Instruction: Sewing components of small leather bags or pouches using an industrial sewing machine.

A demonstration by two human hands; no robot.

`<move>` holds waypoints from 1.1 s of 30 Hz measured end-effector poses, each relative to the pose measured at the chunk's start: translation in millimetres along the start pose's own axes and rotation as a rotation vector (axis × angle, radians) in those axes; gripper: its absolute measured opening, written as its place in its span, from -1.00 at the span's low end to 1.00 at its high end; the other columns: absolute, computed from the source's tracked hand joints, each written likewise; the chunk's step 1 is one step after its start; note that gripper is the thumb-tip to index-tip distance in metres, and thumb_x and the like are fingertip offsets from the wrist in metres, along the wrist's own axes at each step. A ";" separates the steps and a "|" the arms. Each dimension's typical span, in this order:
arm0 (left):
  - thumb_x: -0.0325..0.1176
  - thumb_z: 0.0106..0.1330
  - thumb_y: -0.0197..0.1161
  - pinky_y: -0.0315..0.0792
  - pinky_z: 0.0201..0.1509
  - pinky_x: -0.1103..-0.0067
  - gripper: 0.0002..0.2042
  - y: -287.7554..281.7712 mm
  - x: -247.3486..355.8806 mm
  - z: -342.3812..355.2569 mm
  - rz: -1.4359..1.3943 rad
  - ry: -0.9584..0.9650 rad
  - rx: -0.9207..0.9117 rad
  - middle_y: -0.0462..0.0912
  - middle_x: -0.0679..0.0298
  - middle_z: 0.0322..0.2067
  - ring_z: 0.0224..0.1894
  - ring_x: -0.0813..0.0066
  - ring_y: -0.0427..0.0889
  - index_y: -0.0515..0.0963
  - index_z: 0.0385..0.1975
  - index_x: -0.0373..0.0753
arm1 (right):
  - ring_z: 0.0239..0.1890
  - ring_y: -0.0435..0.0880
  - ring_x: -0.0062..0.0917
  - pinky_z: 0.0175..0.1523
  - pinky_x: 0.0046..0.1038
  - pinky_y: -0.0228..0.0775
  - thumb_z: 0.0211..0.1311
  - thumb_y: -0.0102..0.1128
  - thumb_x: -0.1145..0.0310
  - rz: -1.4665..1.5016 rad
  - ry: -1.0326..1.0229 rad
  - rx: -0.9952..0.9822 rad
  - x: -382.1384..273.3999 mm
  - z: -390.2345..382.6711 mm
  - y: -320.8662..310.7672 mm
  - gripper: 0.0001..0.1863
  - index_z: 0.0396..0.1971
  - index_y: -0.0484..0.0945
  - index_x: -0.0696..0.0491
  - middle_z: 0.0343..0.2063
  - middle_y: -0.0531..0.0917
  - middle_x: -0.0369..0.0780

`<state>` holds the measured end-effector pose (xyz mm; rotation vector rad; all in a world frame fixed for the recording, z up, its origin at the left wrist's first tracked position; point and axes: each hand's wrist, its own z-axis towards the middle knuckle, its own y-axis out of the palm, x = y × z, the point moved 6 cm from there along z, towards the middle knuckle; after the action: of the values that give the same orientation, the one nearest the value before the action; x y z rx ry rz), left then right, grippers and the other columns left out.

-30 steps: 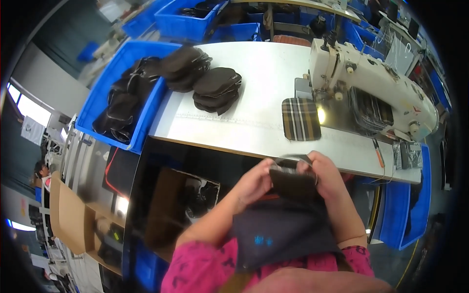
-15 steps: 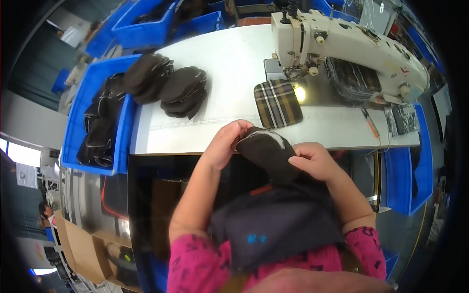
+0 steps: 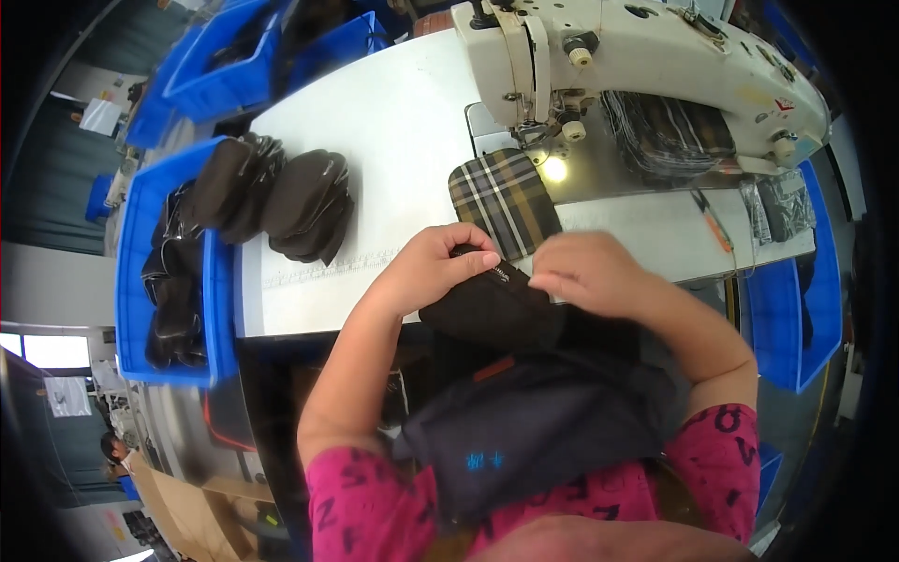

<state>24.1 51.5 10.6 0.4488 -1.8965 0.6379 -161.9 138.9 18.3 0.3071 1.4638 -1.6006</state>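
Observation:
My left hand (image 3: 440,272) pinches a dark brown fabric piece (image 3: 487,309) with a pale strip along its top edge, held at the table's front edge. My right hand (image 3: 585,272), slightly blurred, has curled fingers at the right end of that piece; what they hold is hidden. Just behind them a plaid padded square (image 3: 501,197) lies below the needle of a white sewing machine (image 3: 655,47). Two stacks of dark fabric pieces, a left one (image 3: 234,183) and a right one (image 3: 309,201), rest to the left.
A blue bin (image 3: 140,244) of dark pieces stands left, another blue bin (image 3: 777,347) right. More plaid pieces (image 3: 665,131) lie under the machine arm; orange-handled snips (image 3: 714,229) and a bagged item (image 3: 782,211) are nearby. An open cardboard box (image 3: 178,506) and a person (image 3: 112,450) appear lower left.
My hands have lifted the dark piece toward the plaid square and turned it. My right hand has moved up to the piece's top right. The view has shifted, bringing the machine nearer.

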 end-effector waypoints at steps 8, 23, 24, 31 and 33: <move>-0.37 0.48 0.30 0.40 -0.07 0.67 -0.88 -3.3 21.7 10.5 0.215 -0.002 -0.098 0.59 0.49 -0.32 -0.19 0.73 0.47 0.61 -0.19 -0.29 | 0.11 0.58 -0.36 0.10 -0.27 0.46 0.27 0.34 0.08 -0.620 -0.251 0.062 45.1 45.2 -29.5 -0.63 -0.07 0.67 0.02 0.08 0.65 -0.26; -0.40 0.34 0.36 0.49 -0.09 0.45 -0.87 -9.7 52.0 106.7 0.684 0.109 -0.048 0.70 0.17 -0.34 -0.28 0.28 0.62 0.65 -0.22 -0.30 | 0.14 0.58 -0.16 0.15 -0.17 0.37 -0.07 0.31 0.19 -0.669 -0.417 0.088 26.6 23.1 -3.3 -0.64 -0.34 0.70 0.15 -0.05 0.72 0.02; -0.39 0.34 0.37 0.49 -0.08 0.44 -0.88 -10.7 50.7 106.4 0.672 0.125 -0.003 0.69 0.18 -0.34 -0.27 0.26 0.62 0.66 -0.23 -0.29 | 0.06 0.62 -0.25 0.06 -0.25 0.39 -0.01 0.25 0.20 -0.678 -0.429 0.139 26.5 22.3 -4.8 -0.72 -0.40 0.71 0.10 -0.11 0.75 -0.05; -0.39 0.28 0.44 0.49 -0.07 0.41 -0.88 -13.3 43.1 107.3 0.639 0.243 0.071 0.67 0.24 -0.36 -0.21 0.23 0.63 0.66 -0.29 -0.25 | -0.38 0.50 -0.53 -0.37 -0.48 0.24 -0.11 0.24 0.31 -0.656 -0.442 0.122 29.3 23.7 -28.0 -0.87 -0.50 0.59 -0.01 -0.41 0.62 -0.28; -0.38 0.28 0.45 0.49 -0.07 0.39 -0.88 -13.2 45.6 107.2 0.780 0.345 0.072 0.67 0.23 -0.36 -0.20 0.19 0.62 0.65 -0.32 -0.26 | -0.37 0.51 -0.54 -0.38 -0.50 0.25 -0.09 0.25 0.31 -0.679 -0.470 0.198 22.6 27.1 -26.1 -0.84 -0.46 0.62 0.02 -0.39 0.63 -0.27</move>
<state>-63.5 -25.8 21.2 -0.3751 -1.6803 1.2036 -183.4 101.5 26.6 -0.4876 1.0892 -2.1695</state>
